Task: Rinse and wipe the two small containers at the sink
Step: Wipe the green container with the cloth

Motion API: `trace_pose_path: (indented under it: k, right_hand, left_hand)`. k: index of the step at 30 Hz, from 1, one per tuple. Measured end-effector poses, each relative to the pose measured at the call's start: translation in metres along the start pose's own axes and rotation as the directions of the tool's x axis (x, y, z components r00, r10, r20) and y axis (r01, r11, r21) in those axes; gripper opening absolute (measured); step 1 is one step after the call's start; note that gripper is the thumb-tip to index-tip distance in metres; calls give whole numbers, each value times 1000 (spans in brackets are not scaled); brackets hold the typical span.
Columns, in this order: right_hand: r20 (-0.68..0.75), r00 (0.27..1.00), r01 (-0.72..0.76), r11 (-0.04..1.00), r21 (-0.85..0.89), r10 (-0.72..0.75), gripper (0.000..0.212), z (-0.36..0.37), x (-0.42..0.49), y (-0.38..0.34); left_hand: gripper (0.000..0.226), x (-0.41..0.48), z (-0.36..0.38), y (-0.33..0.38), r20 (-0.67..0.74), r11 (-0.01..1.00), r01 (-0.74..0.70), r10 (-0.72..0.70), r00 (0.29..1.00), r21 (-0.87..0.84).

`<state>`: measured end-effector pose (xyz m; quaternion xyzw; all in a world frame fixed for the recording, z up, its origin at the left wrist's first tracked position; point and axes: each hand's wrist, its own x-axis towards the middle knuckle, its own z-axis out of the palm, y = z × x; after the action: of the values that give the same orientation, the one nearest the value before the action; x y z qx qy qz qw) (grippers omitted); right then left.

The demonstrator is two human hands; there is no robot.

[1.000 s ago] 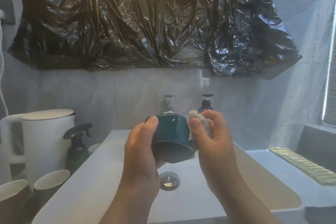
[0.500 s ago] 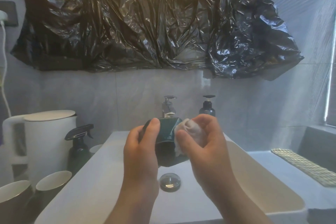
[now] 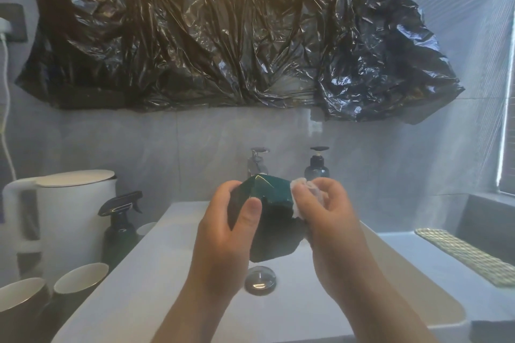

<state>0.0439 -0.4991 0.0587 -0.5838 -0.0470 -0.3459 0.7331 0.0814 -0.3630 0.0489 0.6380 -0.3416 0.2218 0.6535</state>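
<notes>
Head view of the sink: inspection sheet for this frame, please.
Surface: white sink, drain plug in its floor.
Job's things: green container held above the basin; white cloth against its right side.
Clutter: kettle, spray bottle, two cups left of sink; pump bottle by the faucet.
Hands: left hand grips the container; right hand pinches the cloth.
Cables: white cable on left wall.
Surroundings: black plastic sheet on tiled wall; patterned mat at right.
</notes>
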Motion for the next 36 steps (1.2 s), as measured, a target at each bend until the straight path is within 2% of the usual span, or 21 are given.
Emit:
trace_pose_path:
  k: [3,7,10,12,15,18,21,24,27,29,30,31,33,35,36]
  right_hand:
    - [19,993,117,989,-89,-115,32,-2,-1,-3]
    - [-25,994,104,990,-98,-106,29,-6,3,-4]
    - [-56,997,41,997,-63,-45,35,-7,6,-1]
    - [-15,996,81,991,-103,-83,37,-4,3,-1]
    - [4,989,144,979,-146,-145,35,0,-2,-2]
    - [-70,994,72,993,-93,-78,26,-3,1,-4]
    - [-68,998,10,999,-37,-12,31,-6,4,-4]
    - [-3,996,90,992,-89,-90,42,-4,1,-5]
    - [-35,995,91,995,-49,-93,38,-5,3,-3]
    - [-21,997,73,997,-4,-73,31,-7,5,-2]
    - [8,997,75,997,17,-75,27,-7,4,-1]
    - [38,995,93,995,27,-94,22,-7,3,0]
    - [97,981,168,986,9,-169,18,-3,-3,0]
    - [137,962,242,970,-25,-237,21,1,-8,1]
    - [142,956,263,964,-35,-255,23,3,-10,1]
  left_hand:
    - [33,1,-8,-1,80,974,-123,110,991,191]
    - [48,-1,-8,-3,174,893,-235,180,968,384]
    - [54,-2,-5,-4,123,924,-177,142,982,339]
    - [55,-1,-5,-6,83,941,-136,116,990,308]
    - [56,2,-8,-3,116,910,-179,145,983,373]
    - [63,1,-6,2,148,876,-215,166,975,431]
    - [63,0,-2,0,132,900,-179,137,982,397]
    - [55,2,-4,-5,77,955,-91,72,994,284]
    - [51,1,-3,-3,55,982,-30,20,998,185]
    - [49,-2,3,2,3,996,75,-75,997,54]
    - [50,-1,5,7,-33,979,198,-199,979,-39]
    - [51,0,7,12,-42,917,363,-374,926,-168]
    - [55,4,9,17,39,665,609,-661,749,-432]
    - [59,6,8,16,156,461,683,-754,638,-567]
    - [59,7,8,12,182,416,690,-765,618,-593]
